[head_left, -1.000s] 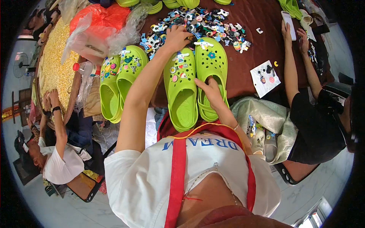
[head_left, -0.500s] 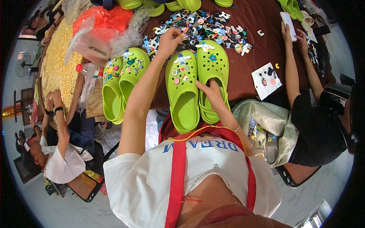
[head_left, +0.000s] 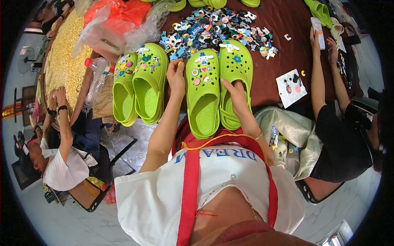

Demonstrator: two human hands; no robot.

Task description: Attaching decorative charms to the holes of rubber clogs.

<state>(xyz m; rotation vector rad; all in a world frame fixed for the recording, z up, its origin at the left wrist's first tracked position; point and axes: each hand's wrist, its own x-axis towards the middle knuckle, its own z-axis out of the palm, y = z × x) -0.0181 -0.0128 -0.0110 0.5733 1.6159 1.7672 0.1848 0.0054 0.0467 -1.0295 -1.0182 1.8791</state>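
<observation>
My left hand (head_left: 176,78) is closed in a pinch between two pairs of lime green clogs. A small yellow shoe charm shows at its fingertips, mostly hidden. My right hand (head_left: 237,95) grips the right clog (head_left: 237,55), fingers inside the opening and thumb over the inner edge. That clog bears a white-and-blue figure charm and a blue flower charm (head_left: 237,59). Touching it on the left, the other clog (head_left: 202,88) carries several charms. Farther left stands a decorated pair, its nearer clog (head_left: 149,78) close to my left hand.
A heap of loose charms (head_left: 209,30) covers the brown cloth (head_left: 266,78) beyond the clogs. A white card (head_left: 291,87) lies at right, near a person holding a phone (head_left: 318,33). At left are a bottle (head_left: 99,65), plastic bags and a tray of yellow kernels (head_left: 76,53).
My left hand has come back from the charm heap toward me, down beside the left clog. My right hand keeps its hold in the right clog. The view has shifted slightly.
</observation>
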